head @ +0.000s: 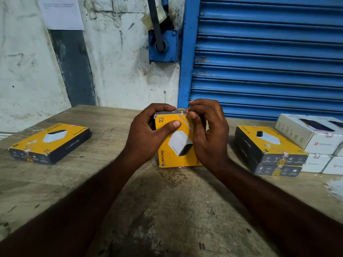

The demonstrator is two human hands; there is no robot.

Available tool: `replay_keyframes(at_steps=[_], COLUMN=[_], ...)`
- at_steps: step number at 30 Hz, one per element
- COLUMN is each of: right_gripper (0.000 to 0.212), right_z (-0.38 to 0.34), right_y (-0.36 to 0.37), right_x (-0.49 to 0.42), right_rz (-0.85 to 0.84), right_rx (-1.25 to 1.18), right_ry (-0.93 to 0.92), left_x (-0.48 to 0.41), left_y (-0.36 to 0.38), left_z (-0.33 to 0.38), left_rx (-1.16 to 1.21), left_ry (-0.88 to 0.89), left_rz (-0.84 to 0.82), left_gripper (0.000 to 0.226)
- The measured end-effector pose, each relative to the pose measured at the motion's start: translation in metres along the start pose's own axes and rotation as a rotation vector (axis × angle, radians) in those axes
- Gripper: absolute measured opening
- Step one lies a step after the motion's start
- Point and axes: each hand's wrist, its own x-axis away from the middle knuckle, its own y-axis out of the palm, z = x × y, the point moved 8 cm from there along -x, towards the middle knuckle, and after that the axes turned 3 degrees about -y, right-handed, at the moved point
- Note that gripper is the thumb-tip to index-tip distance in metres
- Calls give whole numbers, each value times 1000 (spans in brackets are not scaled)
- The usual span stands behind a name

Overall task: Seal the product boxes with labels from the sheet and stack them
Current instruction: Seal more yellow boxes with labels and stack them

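— Yellow box (178, 145) is standing on the table (167, 210)?
— Left hand (148, 134) is gripping it; right hand (207, 134) is pinching a label (186, 113) onto its top. Two more are sitting in a stack (269, 149).

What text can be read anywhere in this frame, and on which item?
"LAPCARE" and "21": yellow face of the held box.
"LAPCARE": dark side of the left box.
"LAPCARE": faintly, side of the right stack.
White boxes, wall paper: print too blurred to read.
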Motion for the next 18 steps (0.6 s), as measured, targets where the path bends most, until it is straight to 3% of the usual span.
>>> replay_keyframes(at_steps=[18], right_gripper=[6], right_z=[-2], right_y=[1], right_x=[-1], right_rz=[-29], right_rx=[-54], right_ry=[-6], left_x=[1], left_y=[-1], left_z=[-2], left_rx=[-32], left_ry=[-5], left_rz=[11], left_gripper=[29])
